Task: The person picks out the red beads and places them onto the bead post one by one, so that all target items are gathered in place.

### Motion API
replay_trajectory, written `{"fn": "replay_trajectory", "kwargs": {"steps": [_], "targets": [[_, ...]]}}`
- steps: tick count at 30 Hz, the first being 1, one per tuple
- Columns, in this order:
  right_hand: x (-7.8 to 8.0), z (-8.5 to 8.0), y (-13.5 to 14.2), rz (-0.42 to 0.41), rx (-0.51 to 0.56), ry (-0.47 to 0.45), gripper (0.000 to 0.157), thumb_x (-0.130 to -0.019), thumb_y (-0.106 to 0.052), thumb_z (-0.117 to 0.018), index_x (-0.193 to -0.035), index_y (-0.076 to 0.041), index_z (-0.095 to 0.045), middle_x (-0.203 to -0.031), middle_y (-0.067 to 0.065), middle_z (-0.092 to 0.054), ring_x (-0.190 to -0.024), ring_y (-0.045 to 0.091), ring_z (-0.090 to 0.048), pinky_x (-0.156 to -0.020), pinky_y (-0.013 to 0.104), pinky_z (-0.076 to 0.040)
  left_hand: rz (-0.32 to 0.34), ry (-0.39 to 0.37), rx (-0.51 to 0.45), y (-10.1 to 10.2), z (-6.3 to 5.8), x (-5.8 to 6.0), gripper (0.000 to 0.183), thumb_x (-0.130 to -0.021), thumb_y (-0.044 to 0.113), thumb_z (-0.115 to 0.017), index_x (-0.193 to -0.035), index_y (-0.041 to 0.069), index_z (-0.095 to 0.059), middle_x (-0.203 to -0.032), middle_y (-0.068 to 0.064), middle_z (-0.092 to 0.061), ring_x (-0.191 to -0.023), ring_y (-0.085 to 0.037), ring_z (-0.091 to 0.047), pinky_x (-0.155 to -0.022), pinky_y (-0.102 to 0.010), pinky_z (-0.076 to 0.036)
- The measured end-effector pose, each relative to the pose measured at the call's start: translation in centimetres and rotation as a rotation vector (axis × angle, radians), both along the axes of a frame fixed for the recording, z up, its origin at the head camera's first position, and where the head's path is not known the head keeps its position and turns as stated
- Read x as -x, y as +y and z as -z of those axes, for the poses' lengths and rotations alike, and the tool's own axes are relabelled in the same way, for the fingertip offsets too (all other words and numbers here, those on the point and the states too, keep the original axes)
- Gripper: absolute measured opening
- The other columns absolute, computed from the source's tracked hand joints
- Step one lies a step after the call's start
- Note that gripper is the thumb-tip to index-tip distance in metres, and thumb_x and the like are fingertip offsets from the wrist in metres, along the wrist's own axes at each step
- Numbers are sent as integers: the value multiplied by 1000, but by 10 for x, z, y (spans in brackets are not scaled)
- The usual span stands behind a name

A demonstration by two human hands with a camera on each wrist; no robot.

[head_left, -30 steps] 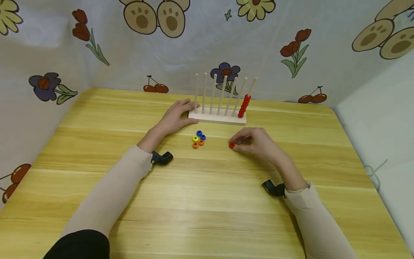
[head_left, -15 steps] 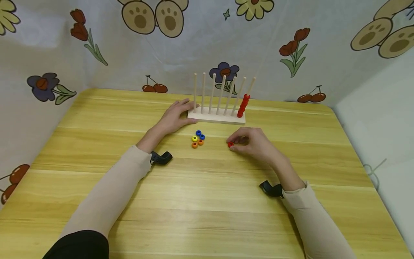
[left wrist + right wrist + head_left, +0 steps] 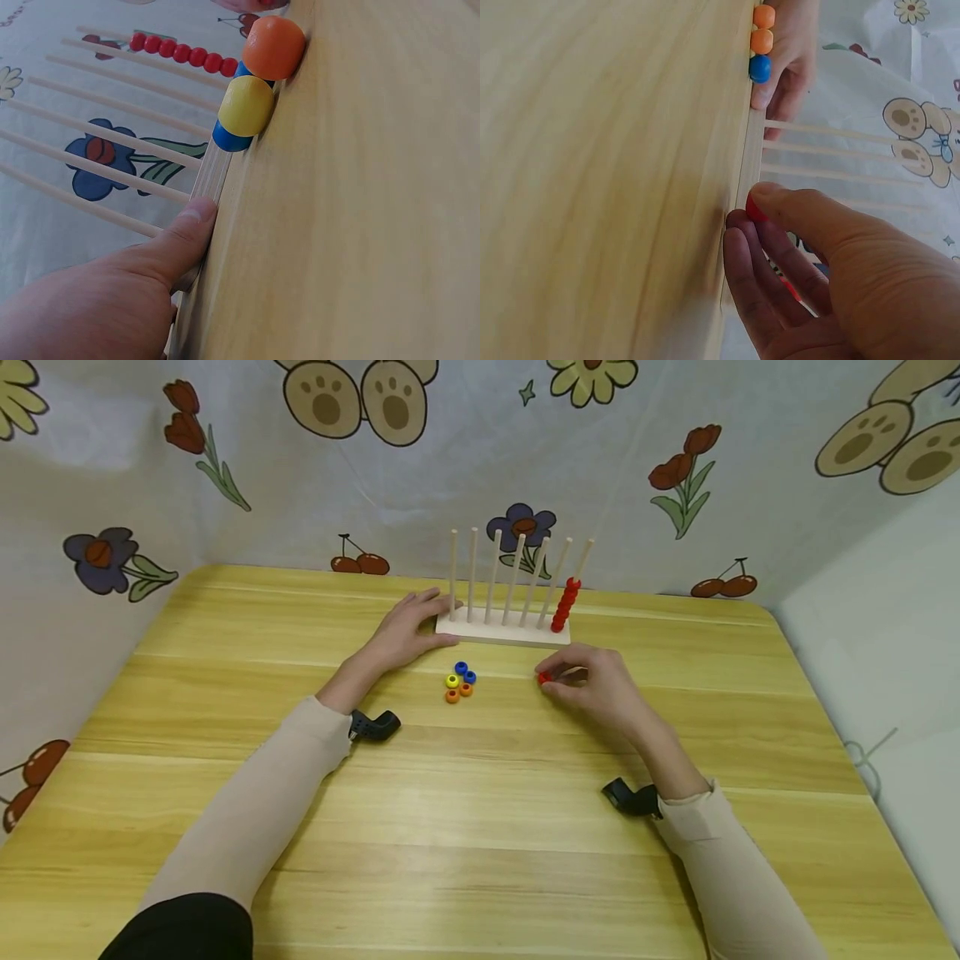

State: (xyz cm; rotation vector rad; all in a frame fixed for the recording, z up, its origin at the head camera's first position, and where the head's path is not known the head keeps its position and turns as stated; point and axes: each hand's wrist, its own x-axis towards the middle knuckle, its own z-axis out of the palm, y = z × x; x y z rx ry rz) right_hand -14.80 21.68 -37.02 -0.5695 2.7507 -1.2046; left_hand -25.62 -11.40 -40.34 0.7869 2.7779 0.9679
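A pale wooden rack (image 3: 498,631) with a row of upright pegs stands toward the back of the table. Its rightmost peg carries a stack of red beads (image 3: 566,606); the other pegs are bare. My left hand (image 3: 401,633) grips the rack's left end, thumb along the front edge in the left wrist view. Between thumb and fingertips my right hand (image 3: 596,685) pinches a red bead (image 3: 755,208), in front of the rack's right end. A small group of loose beads lies between the hands: blue ones (image 3: 461,668), a yellow one (image 3: 452,681) and orange ones (image 3: 452,697).
The wooden table (image 3: 450,827) meets a wall cloth (image 3: 300,502) printed with flowers, cherries and paws right behind the rack. Black wrist mounts (image 3: 375,726) stick out from both sleeves over the tabletop.
My right hand, pinching the red bead, first shifts slightly left, then moves forward and a little right toward the rack. The left hand and the loose beads stay put.
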Motion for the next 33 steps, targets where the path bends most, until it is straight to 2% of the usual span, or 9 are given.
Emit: {"fn": "replay_trajectory", "kwargs": {"steps": [4, 11, 21, 26, 29, 33], "targets": [[3, -1, 5, 35, 37, 19, 21, -92, -5, -81, -113, -8, -80, -112, 5, -76, -102, 21, -73, -91, 37, -65, 6, 6, -8, 0, 1, 1, 63, -100, 40, -74, -156, 20, -55, -169, -13, -39, -163, -29, -22, -136, -44, -5], [12, -4, 15, 148, 111, 86, 23, -92, -1, -80, -115, -6, -79, -115, 8, -76, -104, 22, -72, -89, 25, -63, 11, 10, -20, 1, 1, 0, 63, -99, 39, -75, -154, 18, -57, -168, -14, -40, -162, -30, -23, -136, -44, -5], [27, -20, 23, 328, 231, 233, 22, -98, -9, -75, -120, -5, -79, -119, 10, -74, -105, 15, -70, -92, 18, -60, 2, 0, -16, 1, 2, 1, 64, -99, 40, -75, -156, 19, -55, -170, -14, -37, -163, -29, -22, -136, -44, -5], [33, -38, 19, 396, 352, 321, 24, -98, -8, -75, -121, -2, -78, -120, 15, -73, -103, 8, -69, -93, 18, -60, 1, -11, -16, 1, 3, 1, 64, -99, 40, -75, -156, 20, -55, -170, -16, -35, -163, -30, -22, -136, -46, -5], [36, -56, 11, 422, 413, 394, 23, -97, -5, -75, -119, 2, -78, -116, 18, -73, -102, 8, -70, -92, 18, -60, 2, -10, -17, 1, 3, 0, 63, -99, 40, -75, -155, 20, -56, -170, -16, -36, -162, -31, -22, -136, -46, -6], [35, -85, -3, 442, 511, 451, 22, -97, -3, -74, -117, 5, -78, -111, 12, -72, -101, 13, -72, -93, 20, -60, 6, 1, -24, 0, 2, 1, 63, -98, 40, -76, -155, 19, -56, -169, -14, -38, -163, -30, -22, -136, -45, -5]]}}
